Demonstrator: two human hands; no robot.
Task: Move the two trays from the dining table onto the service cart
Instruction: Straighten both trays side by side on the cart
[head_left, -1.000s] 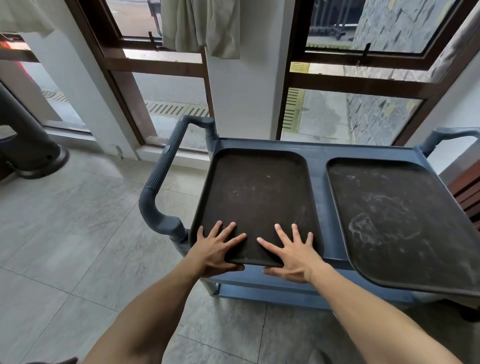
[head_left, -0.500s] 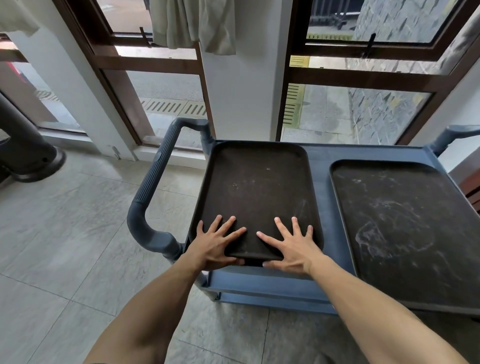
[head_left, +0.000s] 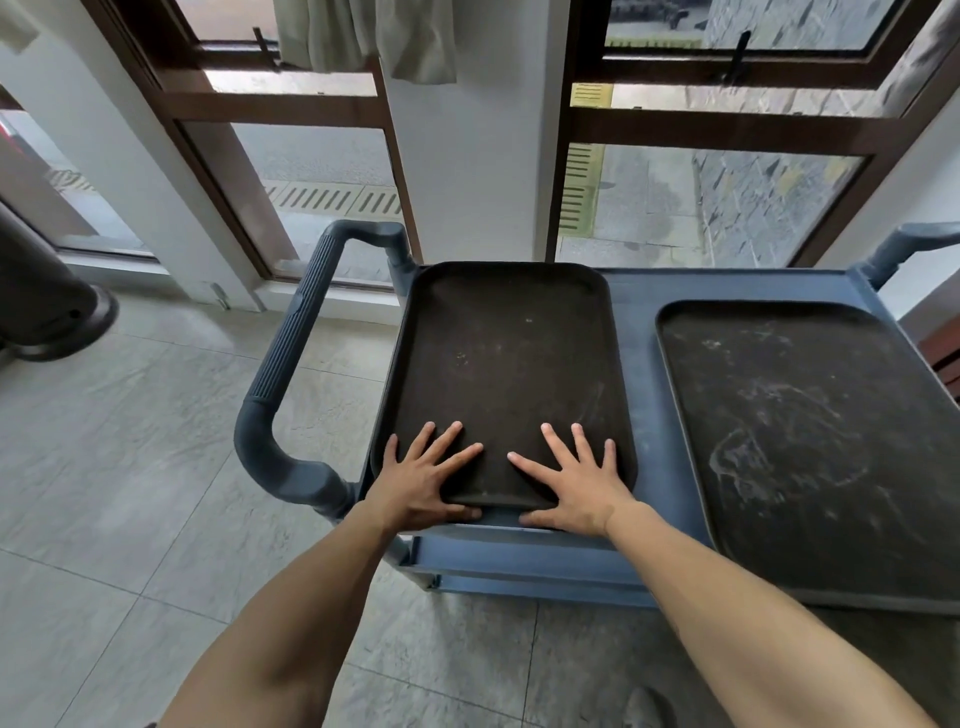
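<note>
Two dark brown trays lie side by side on the top of the blue service cart (head_left: 631, 299). The left tray (head_left: 506, 353) sits lengthwise, its far end at the cart's back edge. My left hand (head_left: 421, 480) and my right hand (head_left: 576, 483) hold its near rim, fingers spread flat on top and thumbs tucked under the edge. The right tray (head_left: 810, 431) is scuffed with pale marks, and its near edge overhangs the cart's front. No hand touches it.
The cart's ribbed left handle (head_left: 291, 353) juts toward the tiled floor; a second handle (head_left: 904, 244) shows at the far right. Windows and a white wall pillar (head_left: 478, 156) stand close behind the cart. A black round base (head_left: 47, 306) sits at the left.
Both hands have slid the left tray away from me, farther onto the cart, so its far end now reaches the back edge. The right tray has not moved.
</note>
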